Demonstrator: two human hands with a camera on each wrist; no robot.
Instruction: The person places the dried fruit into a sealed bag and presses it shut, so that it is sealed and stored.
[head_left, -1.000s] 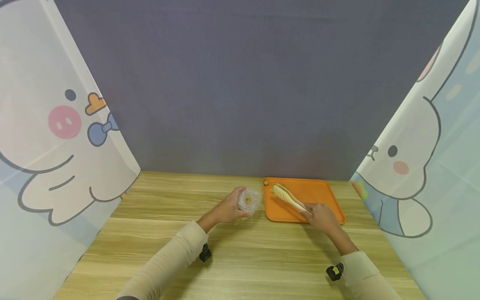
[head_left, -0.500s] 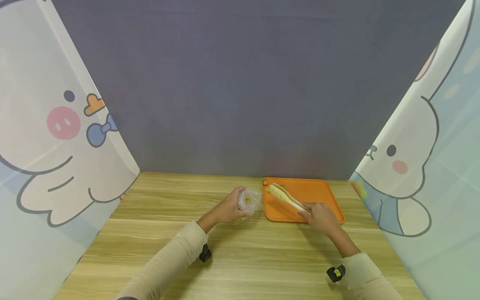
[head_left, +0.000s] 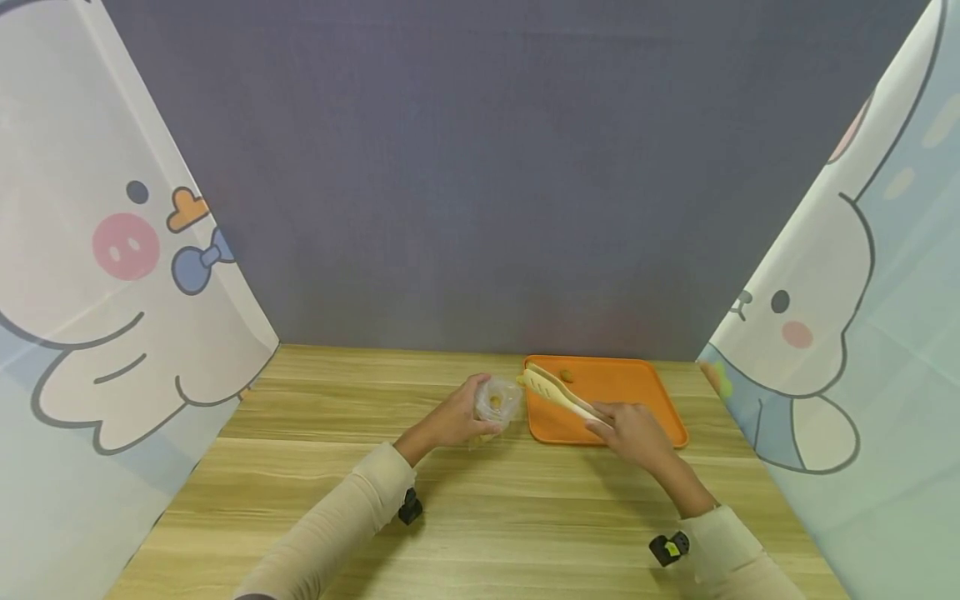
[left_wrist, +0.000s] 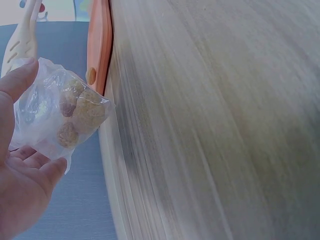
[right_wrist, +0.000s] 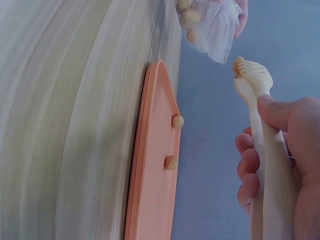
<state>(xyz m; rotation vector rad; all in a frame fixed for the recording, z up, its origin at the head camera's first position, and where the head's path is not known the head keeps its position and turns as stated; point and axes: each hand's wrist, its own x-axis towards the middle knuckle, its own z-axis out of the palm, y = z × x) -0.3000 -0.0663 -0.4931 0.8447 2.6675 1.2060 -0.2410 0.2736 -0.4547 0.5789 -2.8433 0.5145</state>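
Note:
My left hand [head_left: 455, 417] holds a clear plastic bag [head_left: 501, 398] by its mouth, thumb on one side and fingers on the other. Several round, wrinkled brown pieces that look like walnuts [left_wrist: 89, 111] lie in the bottom of the bag. In my right hand [head_left: 637, 435] is a pair of cream slotted tongs [head_left: 558, 394], gripped with the fingers wrapped round the handles. Their tips pinch one brown walnut-like piece [right_wrist: 238, 68], beside the bag's opening. Two similar pieces, one farther along [right_wrist: 177, 121] and one nearer [right_wrist: 171, 162], sit on the orange tray [head_left: 618, 396].
Both hands work over a wood-grain table [head_left: 480, 517], with the tray at its back right. A grey panel [head_left: 480, 183] rises behind the table. Cartoon-printed panels stand at the left [head_left: 67, 275] and right [head_left: 832, 350].
My right hand has moved the tongs left across the tray, bringing the pinched piece close to the bag. The left hand and bag have stayed in place.

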